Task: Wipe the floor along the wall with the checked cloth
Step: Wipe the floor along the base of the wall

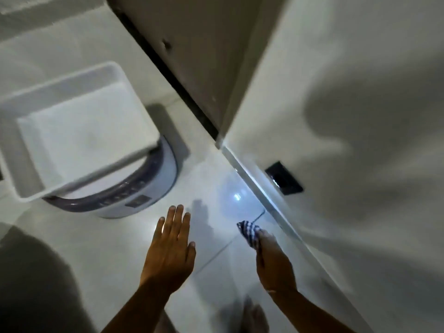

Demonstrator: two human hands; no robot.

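The blue-and-white checked cloth [249, 234] is bunched in my right hand [271, 263], which grips it low over the white tiled floor [211, 236] close to the wall's skirting [259, 188]. The cloth's free end hangs toward the tiles; I cannot tell whether it touches them. My left hand [171, 248] is held flat with fingers together and slightly spread, holding nothing, hovering above the floor to the left of the cloth. The white wall [336, 116] runs diagonally along the right.
A white washing machine [134, 193] with a dark control band stands at the left, a white plastic tub [79, 131] on top of it. A dark socket plate [283, 177] sits low on the wall. A door edge [192, 68] meets the wall corner. My foot [252, 316] shows blurred at the bottom.
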